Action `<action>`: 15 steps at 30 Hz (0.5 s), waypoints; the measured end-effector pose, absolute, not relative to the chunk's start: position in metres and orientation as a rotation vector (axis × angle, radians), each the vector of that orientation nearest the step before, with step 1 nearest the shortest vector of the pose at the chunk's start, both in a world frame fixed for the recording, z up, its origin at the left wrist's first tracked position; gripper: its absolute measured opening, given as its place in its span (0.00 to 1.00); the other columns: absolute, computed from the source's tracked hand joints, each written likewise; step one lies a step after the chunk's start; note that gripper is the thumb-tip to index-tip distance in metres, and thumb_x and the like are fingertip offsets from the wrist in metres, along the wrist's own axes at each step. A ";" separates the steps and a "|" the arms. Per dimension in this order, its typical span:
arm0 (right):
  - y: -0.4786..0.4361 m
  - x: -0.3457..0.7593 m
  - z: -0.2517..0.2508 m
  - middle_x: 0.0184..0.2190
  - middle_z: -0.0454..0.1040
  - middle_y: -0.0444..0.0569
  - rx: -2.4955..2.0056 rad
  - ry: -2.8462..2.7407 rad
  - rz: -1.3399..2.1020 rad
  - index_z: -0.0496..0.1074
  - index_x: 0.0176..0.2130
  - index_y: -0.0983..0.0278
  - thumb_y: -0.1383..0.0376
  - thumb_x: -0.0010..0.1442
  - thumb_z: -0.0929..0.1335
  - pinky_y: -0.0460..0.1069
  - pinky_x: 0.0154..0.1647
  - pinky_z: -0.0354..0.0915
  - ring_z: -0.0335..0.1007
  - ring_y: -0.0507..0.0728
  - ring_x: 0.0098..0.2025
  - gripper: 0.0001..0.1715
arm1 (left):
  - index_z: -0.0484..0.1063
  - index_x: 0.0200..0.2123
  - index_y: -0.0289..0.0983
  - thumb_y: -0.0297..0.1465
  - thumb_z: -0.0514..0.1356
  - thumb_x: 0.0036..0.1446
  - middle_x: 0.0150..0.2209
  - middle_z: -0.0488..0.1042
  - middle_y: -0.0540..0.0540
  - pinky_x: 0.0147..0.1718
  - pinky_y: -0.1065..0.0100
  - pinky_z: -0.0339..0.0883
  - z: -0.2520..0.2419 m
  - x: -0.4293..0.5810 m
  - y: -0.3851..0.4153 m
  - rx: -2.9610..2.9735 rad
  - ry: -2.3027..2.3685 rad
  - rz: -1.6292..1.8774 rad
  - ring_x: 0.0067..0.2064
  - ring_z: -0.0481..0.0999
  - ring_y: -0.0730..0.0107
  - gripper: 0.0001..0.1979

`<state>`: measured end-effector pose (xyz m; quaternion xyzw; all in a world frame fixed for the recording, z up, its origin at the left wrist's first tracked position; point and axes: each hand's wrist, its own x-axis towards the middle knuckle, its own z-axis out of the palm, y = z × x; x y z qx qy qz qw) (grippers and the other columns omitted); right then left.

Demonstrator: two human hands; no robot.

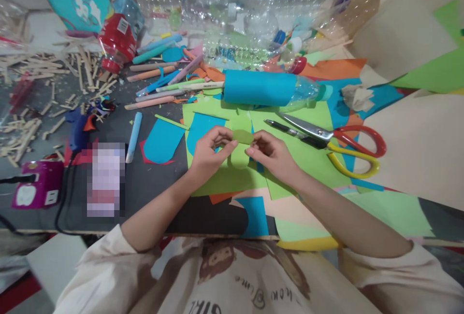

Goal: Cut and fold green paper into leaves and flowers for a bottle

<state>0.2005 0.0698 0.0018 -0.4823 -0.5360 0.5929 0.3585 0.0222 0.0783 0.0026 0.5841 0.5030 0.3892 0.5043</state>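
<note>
My left hand (210, 152) and my right hand (270, 152) both pinch a small green paper cut-out (242, 136), one at each end. They hold it just above a sheet of light green paper (308, 152) in the middle of the table. A green strip hangs down from the cut-out between my hands. Fingers of both hands are closed on the paper.
Red and yellow scissors (348, 142) and a black pen (286, 129) lie to the right. A plastic bottle wrapped in blue paper (264, 89) lies behind. Markers (163, 87), wooden sticks (32, 111), a blue glue gun (79, 128), empty bottles and coloured paper scraps crowd the table.
</note>
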 end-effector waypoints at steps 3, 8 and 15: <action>0.069 0.200 0.000 0.20 0.62 0.39 -1.262 -1.406 1.509 0.65 0.29 0.61 0.43 0.51 0.72 0.47 0.24 0.54 0.57 0.49 0.23 0.27 | 0.63 0.31 0.40 0.39 0.61 0.54 0.31 0.71 0.50 0.35 0.69 0.70 0.000 0.023 0.077 1.442 1.207 0.891 0.33 0.74 0.72 0.11; 0.068 0.201 0.000 0.19 0.59 0.39 -1.277 -1.438 1.485 0.62 0.26 0.61 0.42 0.53 0.71 0.48 0.23 0.53 0.55 0.49 0.22 0.28 | 0.62 0.34 0.41 0.37 0.60 0.55 0.32 0.71 0.51 0.35 0.71 0.68 -0.002 0.024 0.076 1.476 1.211 0.847 0.35 0.75 0.73 0.10; 0.068 0.201 0.001 0.19 0.59 0.40 -1.236 -1.490 1.465 0.61 0.24 0.60 0.42 0.55 0.70 0.49 0.23 0.51 0.54 0.50 0.22 0.28 | 0.61 0.45 0.42 0.34 0.58 0.57 0.28 0.68 0.55 0.30 0.72 0.62 0.004 0.024 0.076 1.424 1.156 0.783 0.31 0.72 0.74 0.14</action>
